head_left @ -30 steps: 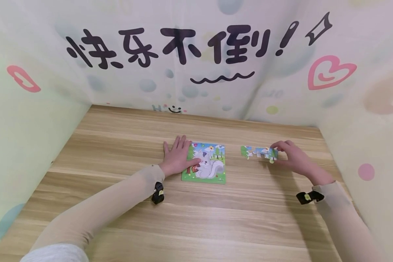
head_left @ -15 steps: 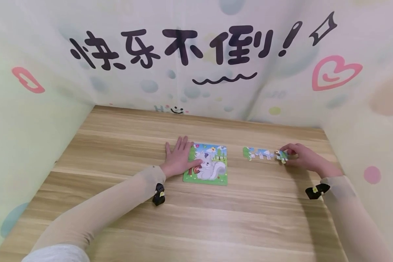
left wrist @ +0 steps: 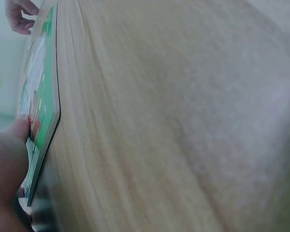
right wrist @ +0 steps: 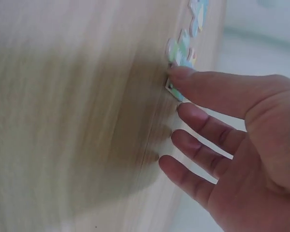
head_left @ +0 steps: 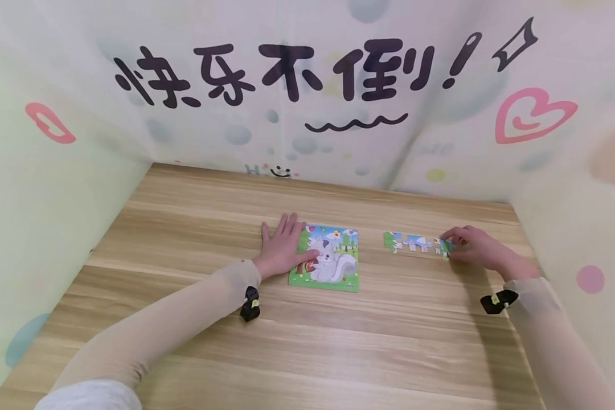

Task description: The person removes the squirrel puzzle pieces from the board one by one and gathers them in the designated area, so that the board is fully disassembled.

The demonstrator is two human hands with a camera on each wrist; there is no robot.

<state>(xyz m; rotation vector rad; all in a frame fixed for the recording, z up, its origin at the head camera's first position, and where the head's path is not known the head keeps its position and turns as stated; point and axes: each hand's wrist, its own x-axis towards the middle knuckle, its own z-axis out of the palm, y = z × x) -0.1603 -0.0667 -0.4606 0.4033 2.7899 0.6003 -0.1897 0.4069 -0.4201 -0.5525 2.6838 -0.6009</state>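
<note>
Board below black lettering: 快乐不倒!

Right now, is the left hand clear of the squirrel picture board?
No, the left hand rests on the squirrel picture board, its thumb lying over the printed side.

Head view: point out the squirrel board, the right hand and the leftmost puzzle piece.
Squirrel board point(head_left: 331, 267), head view: the squirrel's body.
Right hand point(head_left: 480, 249), head view: back of the hand.
Leftmost puzzle piece point(head_left: 389, 240), head view: its green area.

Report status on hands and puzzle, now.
Left hand resting on squirrel board. Right hand pinching end piece. Other pieces beside it. Nothing seen in the way.
</note>
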